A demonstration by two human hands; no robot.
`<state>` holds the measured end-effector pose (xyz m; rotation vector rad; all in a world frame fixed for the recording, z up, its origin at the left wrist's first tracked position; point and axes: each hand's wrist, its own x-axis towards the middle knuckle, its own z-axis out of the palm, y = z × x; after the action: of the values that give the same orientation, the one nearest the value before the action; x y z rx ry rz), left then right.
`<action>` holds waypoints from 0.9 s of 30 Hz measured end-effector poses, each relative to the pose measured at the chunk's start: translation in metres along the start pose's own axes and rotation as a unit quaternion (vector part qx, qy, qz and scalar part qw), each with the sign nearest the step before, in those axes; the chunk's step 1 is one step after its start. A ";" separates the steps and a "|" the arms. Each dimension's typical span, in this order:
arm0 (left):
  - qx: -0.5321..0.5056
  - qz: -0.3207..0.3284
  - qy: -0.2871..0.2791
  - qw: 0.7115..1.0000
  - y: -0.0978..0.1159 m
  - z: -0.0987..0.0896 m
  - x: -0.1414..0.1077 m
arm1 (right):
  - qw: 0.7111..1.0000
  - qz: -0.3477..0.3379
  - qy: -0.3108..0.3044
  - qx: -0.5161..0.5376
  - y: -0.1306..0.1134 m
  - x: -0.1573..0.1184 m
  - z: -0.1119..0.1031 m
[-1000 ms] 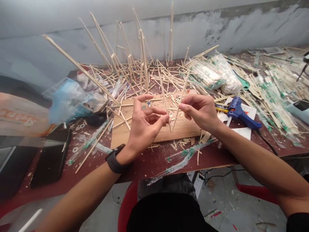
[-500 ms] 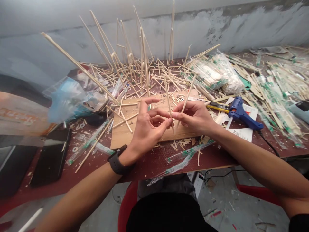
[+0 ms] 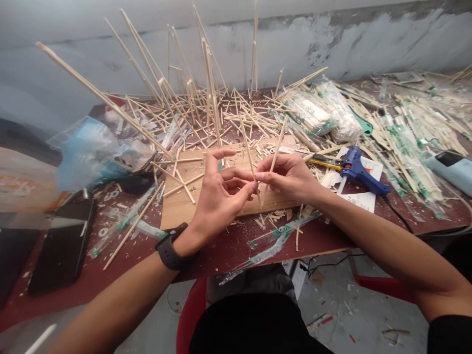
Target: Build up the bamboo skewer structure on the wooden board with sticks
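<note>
Over the wooden board (image 3: 173, 210), my left hand (image 3: 221, 196) pinches thumb to fingers near the lower part of a thin wooden stick (image 3: 246, 140), its index finger raised. Fingertips of my right hand (image 3: 291, 177) close on a second stick (image 3: 279, 142) and meet the left fingertips. Both sticks point upward and spread apart in a narrow V. Whether their lower ends touch is hard to tell. Crossed sticks (image 3: 185, 187) lie on the board left of my left hand.
Tall stick structures (image 3: 210, 93) stand behind the board. At the right are a blue glue gun (image 3: 356, 167), a yellow cutter (image 3: 326, 162) and wrapped sticks (image 3: 313, 110). A black phone (image 3: 62, 250) and a blue plastic bag (image 3: 86, 152) lie left.
The camera view has shifted, so the whole scene sits slightly farther left. Both hands keep nearly the same pose around the sticks.
</note>
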<state>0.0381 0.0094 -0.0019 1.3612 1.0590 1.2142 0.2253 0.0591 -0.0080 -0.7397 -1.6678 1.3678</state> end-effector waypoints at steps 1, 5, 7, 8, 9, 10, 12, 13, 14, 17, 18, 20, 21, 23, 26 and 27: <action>-0.002 -0.002 -0.001 1.000 0.000 0.000 0.000 | 1.000 0.000 -0.001 0.002 0.000 0.000 0.000; -0.007 -0.006 -0.002 1.000 0.000 0.000 0.000 | 1.000 0.004 -0.002 0.007 0.001 0.001 -0.001; -0.002 -0.008 -0.001 1.000 0.001 0.000 0.000 | 1.000 0.007 0.000 0.006 0.001 0.001 -0.001; 0.000 -0.008 -0.001 1.000 0.001 0.000 0.000 | 1.000 0.009 0.000 0.005 0.001 0.001 -0.001; 0.002 -0.007 -0.001 1.000 0.001 0.000 0.000 | 1.000 0.011 0.002 0.004 0.001 0.001 -0.001; 0.003 -0.006 -0.002 1.000 0.001 0.000 0.000 | 1.000 0.012 0.003 0.002 0.001 0.001 -0.002; 0.003 -0.006 -0.004 1.000 0.001 0.000 0.000 | 1.000 0.013 0.001 0.003 0.001 0.001 -0.001; 0.003 -0.007 -0.006 1.000 0.001 0.000 0.000 | 1.000 0.014 -0.002 0.004 0.000 0.001 -0.001; 0.002 -0.008 -0.008 1.000 0.001 0.000 0.001 | 1.000 0.017 -0.004 0.005 0.000 0.001 -0.002; 0.001 -0.011 -0.012 1.000 0.001 -0.001 0.002 | 0.999 0.039 0.006 0.012 -0.003 0.001 -0.002; 0.000 -0.013 -0.013 1.000 0.001 -0.002 0.002 | 0.999 0.045 0.014 0.020 -0.004 0.002 -0.003; -0.002 -0.014 -0.013 1.000 0.001 -0.003 0.003 | 0.997 0.045 0.039 0.043 -0.007 0.003 -0.004; -0.004 -0.014 -0.013 1.000 0.001 -0.003 0.003 | 0.996 0.040 0.053 0.054 -0.008 0.003 -0.005; -0.007 -0.011 -0.011 1.000 0.001 -0.003 0.003 | 0.994 0.024 0.088 0.062 -0.010 0.004 -0.007; -0.010 -0.014 -0.010 1.000 0.003 -0.002 0.003 | 0.991 0.003 0.124 0.047 -0.011 0.005 -0.008; -0.011 -0.018 -0.014 1.000 0.003 -0.002 0.003 | 0.991 -0.004 0.127 0.039 -0.011 0.005 -0.009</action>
<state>0.0361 0.0119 0.0017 1.3332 1.0431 1.1753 0.2315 0.0648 0.0040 -0.8246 -1.4089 1.2677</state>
